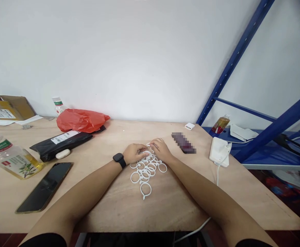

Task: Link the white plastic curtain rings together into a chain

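A cluster of several linked white plastic rings lies on the wooden table in front of me. My left hand, with a black watch on the wrist, rests on the top left of the cluster with its fingers curled onto the rings. My right hand sits at the top right, fingers bent and pinching the upper end of the rings. The two hands nearly touch at the fingertips.
On the left are a black phone, a lying plastic bottle, a black parcel bag, a red plastic bag and a cardboard box. On the right are a white charger with a cable and a blue metal rack.
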A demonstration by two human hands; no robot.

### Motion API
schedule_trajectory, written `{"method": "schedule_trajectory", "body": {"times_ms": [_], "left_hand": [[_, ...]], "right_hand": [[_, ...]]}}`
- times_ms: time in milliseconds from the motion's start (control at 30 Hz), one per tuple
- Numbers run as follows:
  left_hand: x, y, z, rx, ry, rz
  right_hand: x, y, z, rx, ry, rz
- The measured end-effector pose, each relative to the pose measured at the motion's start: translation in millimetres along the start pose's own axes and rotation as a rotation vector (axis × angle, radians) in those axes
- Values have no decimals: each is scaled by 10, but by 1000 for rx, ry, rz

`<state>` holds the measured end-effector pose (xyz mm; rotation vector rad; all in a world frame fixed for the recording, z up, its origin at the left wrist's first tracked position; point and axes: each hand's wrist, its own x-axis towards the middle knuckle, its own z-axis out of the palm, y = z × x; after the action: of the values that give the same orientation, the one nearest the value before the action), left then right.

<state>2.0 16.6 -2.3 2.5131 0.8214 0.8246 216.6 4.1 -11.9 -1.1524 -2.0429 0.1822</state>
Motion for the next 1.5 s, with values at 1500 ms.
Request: {"method": "schedule_trajectory", "body": {"times_ms": [1500], "left_hand": [[67,-332,-128,347,182,-530]], "right_hand": [[7,199,77,-38,8,268]]}}
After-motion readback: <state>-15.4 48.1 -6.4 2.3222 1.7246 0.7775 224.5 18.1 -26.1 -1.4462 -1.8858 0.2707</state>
